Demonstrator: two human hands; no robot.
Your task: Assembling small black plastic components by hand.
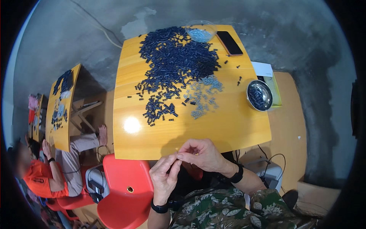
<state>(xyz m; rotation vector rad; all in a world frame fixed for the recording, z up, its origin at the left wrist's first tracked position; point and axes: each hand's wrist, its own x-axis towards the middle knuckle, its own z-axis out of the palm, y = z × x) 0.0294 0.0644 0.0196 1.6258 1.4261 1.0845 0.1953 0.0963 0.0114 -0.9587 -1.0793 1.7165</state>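
At the near edge of the yellow table (232, 126), my left hand (163, 177) and my right hand (202, 154) meet fingertip to fingertip. Both are closed in a pinch; whatever sits between the fingers is too small to make out. Beyond them spreads a big heap of small dark blue cylindrical pieces (171, 57), with a looser cluster (158, 108) nearer me. Beside that cluster lie small silvery metal pieces (200, 101). On the right edge, a shiny metal bowl (259, 95) holds more dark pieces.
A clear bowl (201, 31) of light blue-grey pieces and a phone (229, 43) lie at the far side. Several dark bits (239, 80) are scattered near the metal bowl. A red chair (124, 191) stands to my left; farther left, a person (49, 171) sits at another table (61, 114).
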